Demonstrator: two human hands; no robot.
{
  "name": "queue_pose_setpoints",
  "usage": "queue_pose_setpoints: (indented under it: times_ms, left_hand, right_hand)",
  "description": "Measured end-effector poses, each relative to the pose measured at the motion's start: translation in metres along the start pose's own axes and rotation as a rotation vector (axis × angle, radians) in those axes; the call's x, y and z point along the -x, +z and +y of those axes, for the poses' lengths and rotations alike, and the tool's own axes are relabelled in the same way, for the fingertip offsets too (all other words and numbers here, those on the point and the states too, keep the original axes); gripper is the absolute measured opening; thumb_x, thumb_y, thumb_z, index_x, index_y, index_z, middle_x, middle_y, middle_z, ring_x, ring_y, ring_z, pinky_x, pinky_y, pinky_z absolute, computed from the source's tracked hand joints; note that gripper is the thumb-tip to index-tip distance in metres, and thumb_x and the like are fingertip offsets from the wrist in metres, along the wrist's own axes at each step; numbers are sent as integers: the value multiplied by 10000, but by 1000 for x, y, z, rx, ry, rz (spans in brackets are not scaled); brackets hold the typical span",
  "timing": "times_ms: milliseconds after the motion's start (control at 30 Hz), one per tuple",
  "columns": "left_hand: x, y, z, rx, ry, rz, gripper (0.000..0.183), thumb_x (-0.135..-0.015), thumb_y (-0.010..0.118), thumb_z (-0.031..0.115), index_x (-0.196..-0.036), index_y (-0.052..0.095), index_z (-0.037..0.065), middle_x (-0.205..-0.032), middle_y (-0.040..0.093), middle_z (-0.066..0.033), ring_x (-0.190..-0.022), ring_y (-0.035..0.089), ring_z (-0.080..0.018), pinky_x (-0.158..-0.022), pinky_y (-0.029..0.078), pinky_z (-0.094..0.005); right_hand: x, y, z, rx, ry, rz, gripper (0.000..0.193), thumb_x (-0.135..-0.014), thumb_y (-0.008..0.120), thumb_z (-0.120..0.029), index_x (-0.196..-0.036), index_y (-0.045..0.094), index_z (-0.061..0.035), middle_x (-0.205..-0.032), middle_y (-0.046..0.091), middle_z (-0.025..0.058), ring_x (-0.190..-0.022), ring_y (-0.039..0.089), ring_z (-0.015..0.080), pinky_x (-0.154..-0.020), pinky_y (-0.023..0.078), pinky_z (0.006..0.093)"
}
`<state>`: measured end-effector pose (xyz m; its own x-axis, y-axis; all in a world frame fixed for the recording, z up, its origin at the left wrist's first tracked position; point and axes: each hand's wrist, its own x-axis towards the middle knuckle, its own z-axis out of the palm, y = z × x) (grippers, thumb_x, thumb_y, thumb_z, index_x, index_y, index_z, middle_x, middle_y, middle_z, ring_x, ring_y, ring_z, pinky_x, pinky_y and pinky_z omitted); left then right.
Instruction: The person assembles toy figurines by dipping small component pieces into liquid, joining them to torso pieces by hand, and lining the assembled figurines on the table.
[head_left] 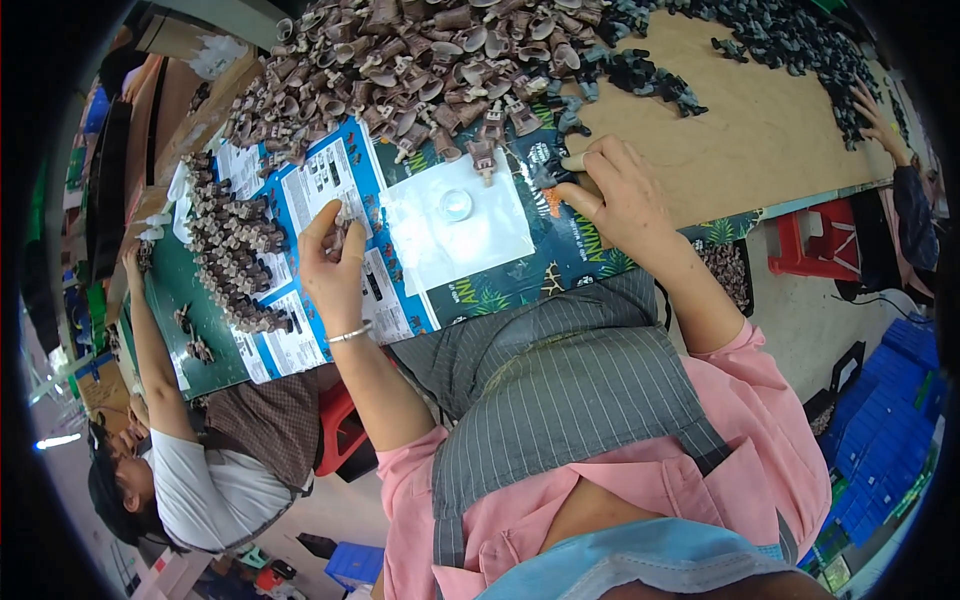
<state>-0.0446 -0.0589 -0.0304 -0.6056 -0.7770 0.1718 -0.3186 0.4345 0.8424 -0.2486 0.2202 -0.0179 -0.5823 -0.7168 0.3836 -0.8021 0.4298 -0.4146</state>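
A small brown figure (343,217) sits pinched in the left hand's (335,265) nearly closed fingers, above the counter's (212,374) near edge. The right hand's (622,195) slightly parted fingers meet a dark figure (549,172); its grip cannot be told. Brown pieces (430,75) heap farther from that edge.

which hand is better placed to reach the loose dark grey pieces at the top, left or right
Likely the right hand: it is just below the nearest dark grey pieces. The left hand is farther off, beyond the translucent sheet, and pinches a brown piece.
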Motion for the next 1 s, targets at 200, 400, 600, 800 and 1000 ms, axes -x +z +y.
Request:
queue_pose_setpoints:
  times_ms: [200, 400, 600, 800, 1000]
  left_hand:
    - [26, -4, 8, 61, 91, 170, 356, -782, 763, 7, -1128, 699, 56, -995, 656, -32, -831, 572, -93, -703, 487, -200]
    - [41, 5, 15, 210, 26, 188, 523, -808, 747, 17, -1300, 580, 70, -1082, 634, -54, -776, 512, -75, -626, 454, -196]
    - [53, 8, 11, 609, -52, 96, 496, -915, 637, -8, -1384, 479, 28, -1117, 625, -70, -940, 603, -107, -791, 500, -232]
    - [58, 4, 9, 681, -74, 90, 404, -898, 657, -28, -1291, 573, 20, -1082, 643, -60, -908, 602, -97, -778, 506, -228]
    - [59, 7, 18, 754, -135, 0, 301, -902, 665, -4, -1201, 645, 19, -1051, 646, -31, -842, 605, -81, -747, 522, -219]
  right_hand:
    - [-7, 1, -5, -223, 39, -88, 227, -796, 731, -219, -920, 628, -59, -833, 551, 79, -816, 580, 285, -733, 466, 398]
    - [-28, 6, -47, -394, -107, -102, 176, -796, 724, -140, -934, 644, -67, -819, 565, 83, -804, 585, 282, -705, 447, 393]
    - [-41, 27, -64, -60, -354, -40, 132, -793, 696, -159, -882, 624, -91, -849, 541, 52, -812, 568, 227, -705, 400, 355]
    - [-47, 26, -76, 23, -445, -83, 127, -790, 682, -139, -891, 617, -100, -853, 520, 45, -827, 552, 219, -728, 397, 355]
    - [-49, 25, -73, 44, -449, -90, 117, -784, 677, -132, -871, 605, -103, -842, 513, 45, -820, 550, 217, -724, 398, 357]
